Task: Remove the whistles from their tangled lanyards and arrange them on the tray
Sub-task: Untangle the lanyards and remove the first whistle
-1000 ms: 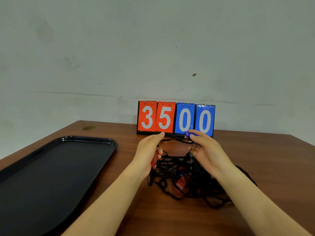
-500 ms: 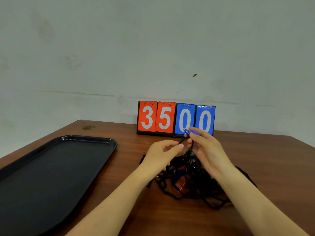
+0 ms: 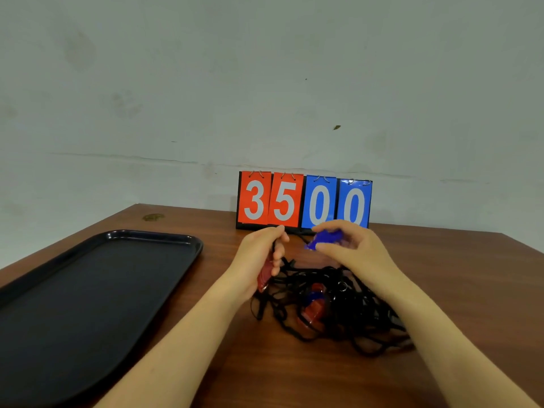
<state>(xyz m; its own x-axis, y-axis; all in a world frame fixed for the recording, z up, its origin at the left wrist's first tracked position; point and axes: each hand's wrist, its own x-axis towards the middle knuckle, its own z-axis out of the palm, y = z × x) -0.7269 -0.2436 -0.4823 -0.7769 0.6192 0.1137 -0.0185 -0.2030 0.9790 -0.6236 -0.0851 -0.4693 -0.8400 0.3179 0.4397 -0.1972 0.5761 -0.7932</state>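
Observation:
A heap of tangled black lanyards [image 3: 338,316] lies on the wooden table in front of me. Red and blue whistles [image 3: 313,304] sit inside the heap. My right hand [image 3: 353,251] holds a blue whistle [image 3: 325,238] raised above the tangle, fingers curled round it. My left hand [image 3: 259,257] pinches a black lanyard strand at its fingertips, and a red whistle [image 3: 263,275] shows under its palm. The black tray [image 3: 188,241] lies to the left with nothing on it.
A flip scoreboard [image 3: 304,201] reading 3500 stands at the table's back edge, just behind my hands. A plain wall rises behind it. Bare wood lies to the right of the heap and between the heap and the tray.
My hands have drawn apart after meeting over the tangle. The blue whistle now sits clear in my right hand, and my left hand has pulled a strand to the left.

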